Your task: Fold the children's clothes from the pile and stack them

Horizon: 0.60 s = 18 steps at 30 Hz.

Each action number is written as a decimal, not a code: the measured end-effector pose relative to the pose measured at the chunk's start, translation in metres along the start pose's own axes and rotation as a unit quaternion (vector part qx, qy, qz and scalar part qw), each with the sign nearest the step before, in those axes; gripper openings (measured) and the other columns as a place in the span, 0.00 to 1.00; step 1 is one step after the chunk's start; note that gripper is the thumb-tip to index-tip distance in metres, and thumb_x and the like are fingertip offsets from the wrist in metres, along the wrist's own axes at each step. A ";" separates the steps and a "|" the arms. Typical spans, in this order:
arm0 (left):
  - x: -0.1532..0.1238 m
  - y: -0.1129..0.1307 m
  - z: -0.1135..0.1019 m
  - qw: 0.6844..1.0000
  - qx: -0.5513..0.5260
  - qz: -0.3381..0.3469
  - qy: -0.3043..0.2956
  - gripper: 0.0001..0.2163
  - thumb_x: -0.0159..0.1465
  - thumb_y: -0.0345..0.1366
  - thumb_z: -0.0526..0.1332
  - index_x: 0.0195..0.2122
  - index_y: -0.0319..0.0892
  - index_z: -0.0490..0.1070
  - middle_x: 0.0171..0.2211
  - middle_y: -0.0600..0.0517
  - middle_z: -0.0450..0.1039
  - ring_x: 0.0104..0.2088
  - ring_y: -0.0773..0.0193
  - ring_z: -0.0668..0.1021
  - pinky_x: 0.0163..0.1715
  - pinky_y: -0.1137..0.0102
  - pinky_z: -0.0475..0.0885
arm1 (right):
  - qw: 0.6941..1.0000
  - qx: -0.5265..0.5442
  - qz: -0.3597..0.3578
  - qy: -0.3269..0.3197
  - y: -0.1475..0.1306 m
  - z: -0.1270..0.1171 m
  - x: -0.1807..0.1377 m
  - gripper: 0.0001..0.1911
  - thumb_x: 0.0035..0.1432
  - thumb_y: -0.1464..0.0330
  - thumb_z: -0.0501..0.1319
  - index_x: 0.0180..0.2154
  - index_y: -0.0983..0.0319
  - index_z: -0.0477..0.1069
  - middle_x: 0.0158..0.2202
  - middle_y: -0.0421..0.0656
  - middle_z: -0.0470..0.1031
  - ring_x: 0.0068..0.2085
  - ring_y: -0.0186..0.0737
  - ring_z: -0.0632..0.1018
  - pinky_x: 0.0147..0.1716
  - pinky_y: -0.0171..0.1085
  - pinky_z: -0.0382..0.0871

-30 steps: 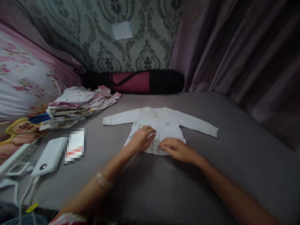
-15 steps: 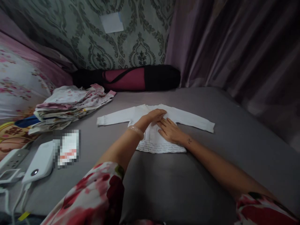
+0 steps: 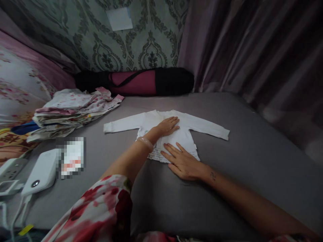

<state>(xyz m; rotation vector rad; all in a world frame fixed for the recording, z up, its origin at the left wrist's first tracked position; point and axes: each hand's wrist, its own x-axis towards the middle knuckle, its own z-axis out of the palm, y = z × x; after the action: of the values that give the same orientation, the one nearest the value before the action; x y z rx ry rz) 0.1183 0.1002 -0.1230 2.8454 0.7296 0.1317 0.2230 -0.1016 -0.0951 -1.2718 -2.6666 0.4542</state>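
Note:
A small white long-sleeved baby shirt (image 3: pixel 180 134) lies spread out on the grey bed sheet (image 3: pixel 242 161), its sleeves stretched to both sides and its collar pointing away from me. My left hand (image 3: pixel 168 126) rests flat on the chest of the shirt, fingers extended, a clear bangle at the wrist. Lower down, my right hand (image 3: pixel 183 163) lies with spread fingers across the printed hem, partly on the sheet. Both hands hold nothing. Parts of the front and the lettered hem are hidden beneath the hands and left forearm.
At the left is a stack of folded clothes (image 3: pixel 73 107). Nearer stand a white power bank (image 3: pixel 41 173) with cables, a power strip (image 3: pixel 12 171) and a blurred-out item (image 3: pixel 73 158). A long black and maroon bag (image 3: pixel 137 82) lies along the wall.
My right hand has slid down from the middle of the shirt to its hem, towards me. The left hand stays on the chest, its fingers now more spread.

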 end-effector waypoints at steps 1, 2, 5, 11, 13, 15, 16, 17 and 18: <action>-0.001 0.000 0.001 1.000 0.004 -0.001 0.003 0.27 0.70 0.46 0.41 0.65 0.33 0.51 0.67 0.39 0.48 0.67 0.58 0.51 0.64 0.64 0.45 | 1.000 0.012 -0.004 -0.006 -0.007 0.000 -0.005 0.29 0.66 0.62 0.48 0.66 0.62 0.50 0.69 0.51 0.44 0.68 0.48 0.47 0.65 0.54 0.36; -0.001 0.000 0.002 1.000 0.007 -0.003 0.005 0.27 0.70 0.46 0.41 0.65 0.33 0.51 0.67 0.39 0.47 0.67 0.58 0.51 0.64 0.64 0.45 | 1.000 0.025 -0.008 -0.012 -0.015 -0.001 -0.009 0.29 0.66 0.62 0.49 0.66 0.62 0.51 0.68 0.51 0.45 0.68 0.48 0.47 0.65 0.54 0.36; -0.001 0.000 0.001 1.000 0.009 -0.004 0.003 0.26 0.71 0.46 0.41 0.65 0.39 0.52 0.67 0.42 0.48 0.66 0.56 0.52 0.63 0.62 0.46 | 0.997 0.070 -0.028 -0.029 -0.035 -0.006 -0.022 0.30 0.64 0.62 0.52 0.65 0.62 0.52 0.68 0.51 0.45 0.68 0.48 0.47 0.65 0.52 0.38; 0.018 0.015 -0.013 0.998 0.001 -0.061 -0.022 0.25 0.67 0.54 0.43 0.63 0.56 0.58 0.59 0.44 0.61 0.57 0.45 0.63 0.54 0.48 0.57 | 0.991 0.120 -0.021 0.045 0.001 -0.029 -0.010 0.22 0.66 0.68 0.47 0.58 0.59 0.66 0.59 0.46 0.67 0.61 0.40 0.66 0.60 0.43 0.58; 0.026 0.020 -0.021 0.995 0.007 -0.085 -0.042 0.24 0.67 0.54 0.44 0.62 0.59 0.59 0.56 0.43 0.62 0.55 0.43 0.64 0.51 0.45 0.59 | 0.990 0.065 0.015 0.123 0.034 -0.031 0.003 0.21 0.66 0.67 0.47 0.56 0.61 0.68 0.56 0.48 0.70 0.59 0.44 0.67 0.60 0.48 0.60; 0.032 0.022 -0.027 0.992 0.003 -0.105 -0.066 0.22 0.67 0.52 0.44 0.61 0.61 0.59 0.55 0.43 0.61 0.55 0.42 0.64 0.50 0.44 0.59 | 0.991 0.015 0.027 0.127 0.062 -0.029 0.013 0.22 0.65 0.66 0.48 0.57 0.65 0.66 0.58 0.52 0.68 0.60 0.46 0.66 0.61 0.50 0.57; 0.034 0.023 -0.030 0.991 -0.002 -0.113 -0.077 0.21 0.68 0.51 0.44 0.61 0.62 0.60 0.55 0.44 0.61 0.54 0.43 0.64 0.50 0.44 0.59 | 0.993 -0.003 0.029 0.118 0.072 -0.026 0.015 0.23 0.65 0.65 0.48 0.58 0.66 0.64 0.60 0.53 0.65 0.61 0.47 0.64 0.61 0.51 0.55; 0.035 0.023 -0.032 0.989 -0.008 -0.119 -0.085 0.21 0.68 0.51 0.45 0.60 0.63 0.60 0.54 0.45 0.61 0.54 0.44 0.64 0.51 0.45 0.59 | 0.994 -0.016 0.031 0.106 0.078 -0.022 0.017 0.25 0.65 0.63 0.49 0.60 0.67 0.61 0.62 0.53 0.62 0.63 0.48 0.61 0.62 0.52 0.53; 0.035 0.022 -0.032 0.988 -0.011 -0.123 -0.088 0.20 0.68 0.50 0.45 0.60 0.64 0.61 0.54 0.46 0.61 0.53 0.45 0.64 0.51 0.45 0.59 | 0.995 -0.025 0.032 0.093 0.081 -0.019 0.017 0.27 0.65 0.62 0.49 0.62 0.67 0.59 0.63 0.53 0.59 0.65 0.48 0.58 0.63 0.53 0.50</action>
<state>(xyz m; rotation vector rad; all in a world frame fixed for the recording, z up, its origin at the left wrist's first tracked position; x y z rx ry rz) 0.1553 0.1036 -0.0853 2.6738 1.0219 -0.1440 0.2769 -0.0362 -0.1043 -1.3468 -2.5030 0.2624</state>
